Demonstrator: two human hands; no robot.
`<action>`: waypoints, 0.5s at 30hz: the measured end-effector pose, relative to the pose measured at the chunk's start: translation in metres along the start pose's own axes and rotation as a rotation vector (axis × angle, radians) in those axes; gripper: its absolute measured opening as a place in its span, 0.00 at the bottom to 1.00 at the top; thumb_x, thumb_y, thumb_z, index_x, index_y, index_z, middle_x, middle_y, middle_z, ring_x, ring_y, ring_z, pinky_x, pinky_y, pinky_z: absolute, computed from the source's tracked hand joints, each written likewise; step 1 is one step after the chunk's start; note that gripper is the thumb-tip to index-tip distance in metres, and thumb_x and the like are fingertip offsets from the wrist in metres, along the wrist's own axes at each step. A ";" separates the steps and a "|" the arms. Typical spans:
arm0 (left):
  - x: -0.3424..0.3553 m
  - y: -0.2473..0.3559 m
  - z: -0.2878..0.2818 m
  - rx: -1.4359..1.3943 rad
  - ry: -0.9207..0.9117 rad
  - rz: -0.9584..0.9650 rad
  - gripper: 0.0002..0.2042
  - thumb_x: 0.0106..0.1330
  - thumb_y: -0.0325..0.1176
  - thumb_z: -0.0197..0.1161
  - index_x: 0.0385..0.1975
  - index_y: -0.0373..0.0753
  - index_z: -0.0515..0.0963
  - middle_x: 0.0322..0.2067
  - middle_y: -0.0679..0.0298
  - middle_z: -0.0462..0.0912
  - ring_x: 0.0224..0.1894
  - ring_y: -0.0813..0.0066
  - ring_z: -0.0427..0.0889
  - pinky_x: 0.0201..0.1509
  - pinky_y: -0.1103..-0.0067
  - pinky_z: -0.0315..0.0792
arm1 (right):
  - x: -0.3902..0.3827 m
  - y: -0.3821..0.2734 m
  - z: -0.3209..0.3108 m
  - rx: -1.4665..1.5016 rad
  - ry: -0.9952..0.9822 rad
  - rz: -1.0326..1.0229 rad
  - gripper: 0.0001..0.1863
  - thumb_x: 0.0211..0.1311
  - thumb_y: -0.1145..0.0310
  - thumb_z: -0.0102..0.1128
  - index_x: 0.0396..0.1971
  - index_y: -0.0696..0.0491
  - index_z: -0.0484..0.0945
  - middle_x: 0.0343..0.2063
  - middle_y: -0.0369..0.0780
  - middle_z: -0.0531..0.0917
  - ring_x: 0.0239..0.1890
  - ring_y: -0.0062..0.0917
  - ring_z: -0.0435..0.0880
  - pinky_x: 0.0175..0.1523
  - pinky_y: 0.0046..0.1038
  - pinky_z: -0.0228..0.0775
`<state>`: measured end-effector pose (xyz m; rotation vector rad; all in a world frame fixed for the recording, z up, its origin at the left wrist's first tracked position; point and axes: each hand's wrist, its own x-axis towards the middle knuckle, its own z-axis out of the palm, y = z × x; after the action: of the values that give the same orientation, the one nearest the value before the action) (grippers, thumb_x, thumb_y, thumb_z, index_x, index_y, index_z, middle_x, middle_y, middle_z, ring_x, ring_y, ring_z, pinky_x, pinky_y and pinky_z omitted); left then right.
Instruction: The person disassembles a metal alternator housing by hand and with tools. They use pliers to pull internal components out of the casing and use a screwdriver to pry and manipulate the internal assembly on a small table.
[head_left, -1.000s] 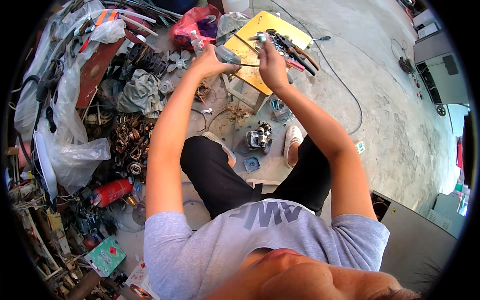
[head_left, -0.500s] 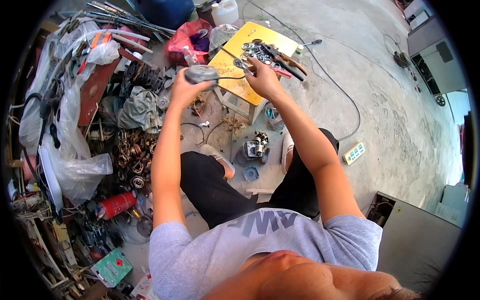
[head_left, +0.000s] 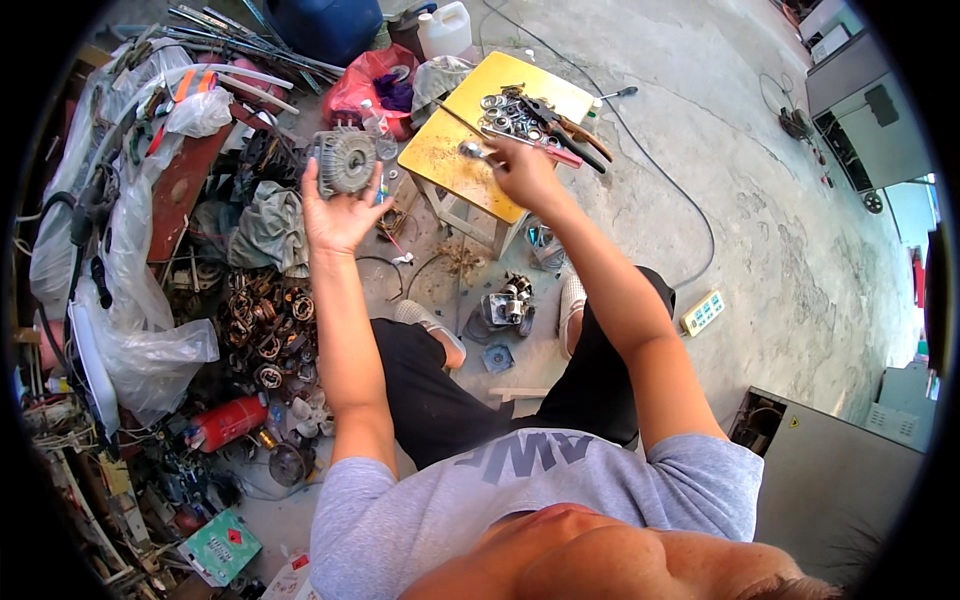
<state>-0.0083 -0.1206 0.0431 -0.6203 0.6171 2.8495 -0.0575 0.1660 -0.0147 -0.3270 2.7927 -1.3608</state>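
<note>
My left hand (head_left: 343, 222) is palm up over the scrap on the left, fingers and thumb spread. Just beyond the palm, between the fingertips, is a grey finned motor end cover (head_left: 346, 162) with a central hub; whether the fingers still touch it, I cannot tell. Above the yellow stool (head_left: 455, 165), my right hand (head_left: 525, 175) is closed on a metal tool with a shiny rounded end (head_left: 470, 150). The rest of that tool is hidden by the fingers. Beyond this hand, pliers (head_left: 565, 130) lie beside a pile of metal rings (head_left: 508, 115).
Copper windings (head_left: 265, 320), plastic sheeting (head_left: 150, 350) and a red cylinder (head_left: 228, 423) crowd the left. Between my feet sit motor parts (head_left: 505, 308). A power strip (head_left: 703, 313) and a cable (head_left: 690, 195) lie on the floor at the right. A metal cabinet (head_left: 840, 440) stands lower right.
My left hand has moved left and nearer, away from the stool, and its fingers have spread around the cover. The right hand has shifted slightly nearer, still holding the tool.
</note>
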 end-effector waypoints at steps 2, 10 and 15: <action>0.007 -0.014 -0.005 -0.076 0.018 -0.135 0.40 0.52 0.58 0.70 0.63 0.47 0.66 0.63 0.66 0.67 0.66 0.61 0.65 0.72 0.47 0.31 | -0.007 -0.009 0.024 -0.139 0.027 -0.017 0.20 0.56 0.71 0.60 0.52 0.49 0.80 0.38 0.46 0.86 0.40 0.39 0.85 0.47 0.36 0.77; 0.021 -0.043 -0.024 -0.059 -0.131 -0.133 0.43 0.52 0.58 0.71 0.65 0.45 0.63 0.60 0.61 0.68 0.59 0.58 0.71 0.71 0.51 0.49 | 0.010 -0.001 -0.020 -0.295 0.223 -0.068 0.12 0.58 0.69 0.60 0.42 0.48 0.84 0.36 0.45 0.85 0.40 0.42 0.84 0.45 0.40 0.75; 0.023 -0.042 -0.032 -0.110 -0.207 -0.136 0.45 0.52 0.55 0.74 0.67 0.40 0.60 0.63 0.59 0.66 0.63 0.54 0.68 0.73 0.53 0.48 | 0.009 0.054 -0.057 -0.754 0.182 0.072 0.11 0.58 0.67 0.61 0.40 0.45 0.85 0.43 0.39 0.83 0.47 0.38 0.79 0.49 0.38 0.70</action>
<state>-0.0068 -0.0949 -0.0085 -0.3600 0.3720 2.7846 -0.0818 0.2412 -0.0207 -0.1008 3.3166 -0.2796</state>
